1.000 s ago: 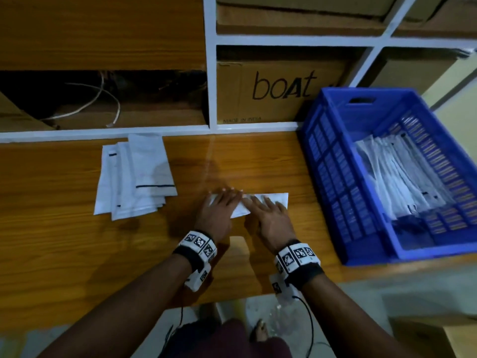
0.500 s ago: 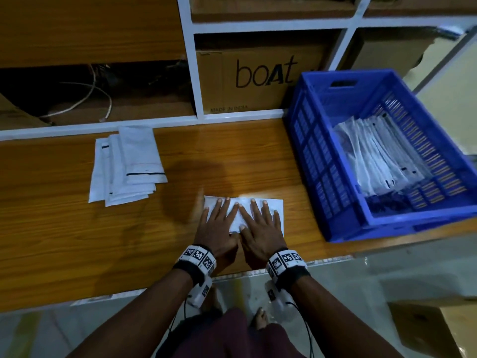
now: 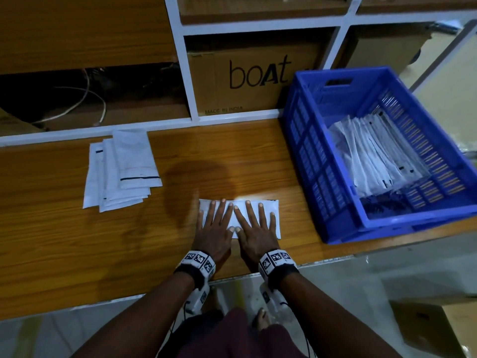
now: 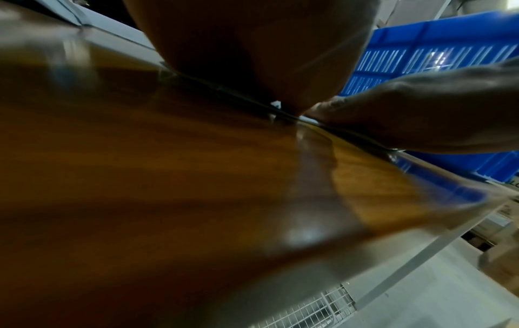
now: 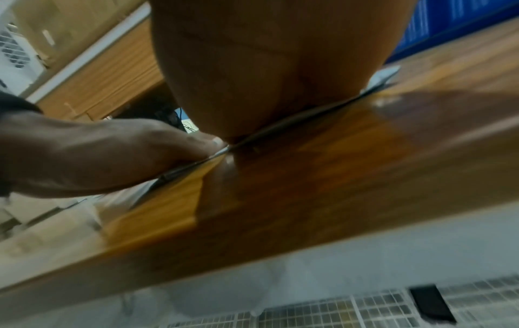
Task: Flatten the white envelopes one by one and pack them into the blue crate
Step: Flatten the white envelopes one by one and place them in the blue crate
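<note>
White flat paper envelope [image 3: 268, 215]: long axis along wooden bench's [image 3: 64, 241] front edge.
Hands: left hand [image 3: 212, 229], right hand [image 3: 256, 232] splayed flat, pressing it.
Blue plastic crate [image 3: 322, 161]: right end, right hand nearer.

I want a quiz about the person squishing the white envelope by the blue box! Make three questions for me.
1. True or false: both hands lie flat, fingers spread, on one envelope.
2. Which side of that envelope is the blue crate on? A) left B) right
3. Fill in: the stack of waiting envelopes lies on the wooden ____.

Key:
1. True: left hand and right hand press it.
2. B
3. counter
</note>
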The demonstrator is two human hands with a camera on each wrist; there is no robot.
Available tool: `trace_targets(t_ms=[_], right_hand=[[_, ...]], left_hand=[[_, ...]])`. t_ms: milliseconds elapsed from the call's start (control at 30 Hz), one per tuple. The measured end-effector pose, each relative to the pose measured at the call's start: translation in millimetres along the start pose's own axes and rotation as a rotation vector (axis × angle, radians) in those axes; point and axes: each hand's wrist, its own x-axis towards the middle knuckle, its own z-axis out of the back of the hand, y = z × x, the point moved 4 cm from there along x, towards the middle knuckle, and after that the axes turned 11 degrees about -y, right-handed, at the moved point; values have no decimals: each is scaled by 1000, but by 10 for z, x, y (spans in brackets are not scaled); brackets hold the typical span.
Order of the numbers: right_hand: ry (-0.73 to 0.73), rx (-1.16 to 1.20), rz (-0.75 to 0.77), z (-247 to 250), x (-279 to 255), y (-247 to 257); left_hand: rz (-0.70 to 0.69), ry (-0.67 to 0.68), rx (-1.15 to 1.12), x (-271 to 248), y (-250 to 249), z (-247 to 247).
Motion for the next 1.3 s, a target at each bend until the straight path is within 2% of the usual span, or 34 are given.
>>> trace_targets(t_ms=[433,533,667,767,933,1100,1300], right_hand=[[-15,-32,-21,-83,48,-7],[36,-23,-33,-105,80,-45],[185,-19,-29,-51,179,-99],[61,-27,-31,54,159,-98],[-22,-3,-80,-26,56,-128],[-1,-13,-79,-38,79,-143],[60,-13,-112,16,110,-99]], left_hand=[[3,22,-2,26,15,-69],[-1,30,2,12,7,-43],[-7,51,16,22,-28,-9],[0,53,-19,28,-4,-30],[-13,88,-28,56,47,0],[-4,-39,73,64,101,78],[27,25,-44,69,64,-66]])
